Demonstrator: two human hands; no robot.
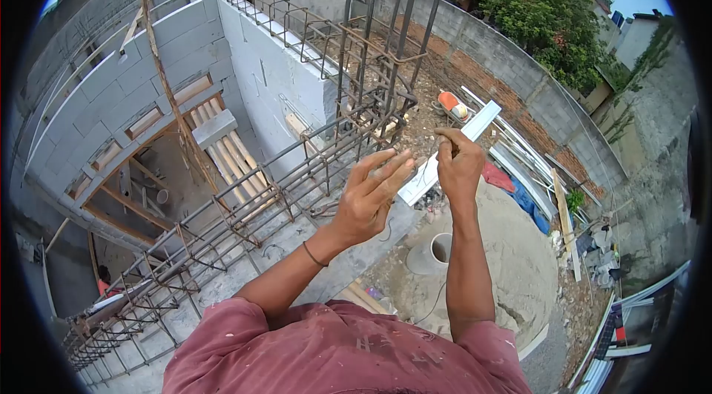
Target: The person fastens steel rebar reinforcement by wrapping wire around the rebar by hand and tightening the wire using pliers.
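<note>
My left hand [368, 199] is raised in the middle of the head view, fingers stretched and slightly apart, with a dark band on the wrist. To its right, my right hand [460, 159] is closed in a pinch, with what looks like a thin dark wire at its fingers. The wire is too fine to follow clearly. Below and left of my left hand runs a long rebar cage [278, 186] with stirrups. Upright column bars [363, 60] rise beyond my hands. A white channelled panel [423, 180] lies below and behind both hands.
White block walls [259, 45] enclose a lower room on the left, with wooden poles [236, 164] across it. A sand pile [512, 245] lies below right, beside an upright grey pipe [424, 254]. An orange-and-white object [452, 105] lies near the boundary wall [504, 56].
</note>
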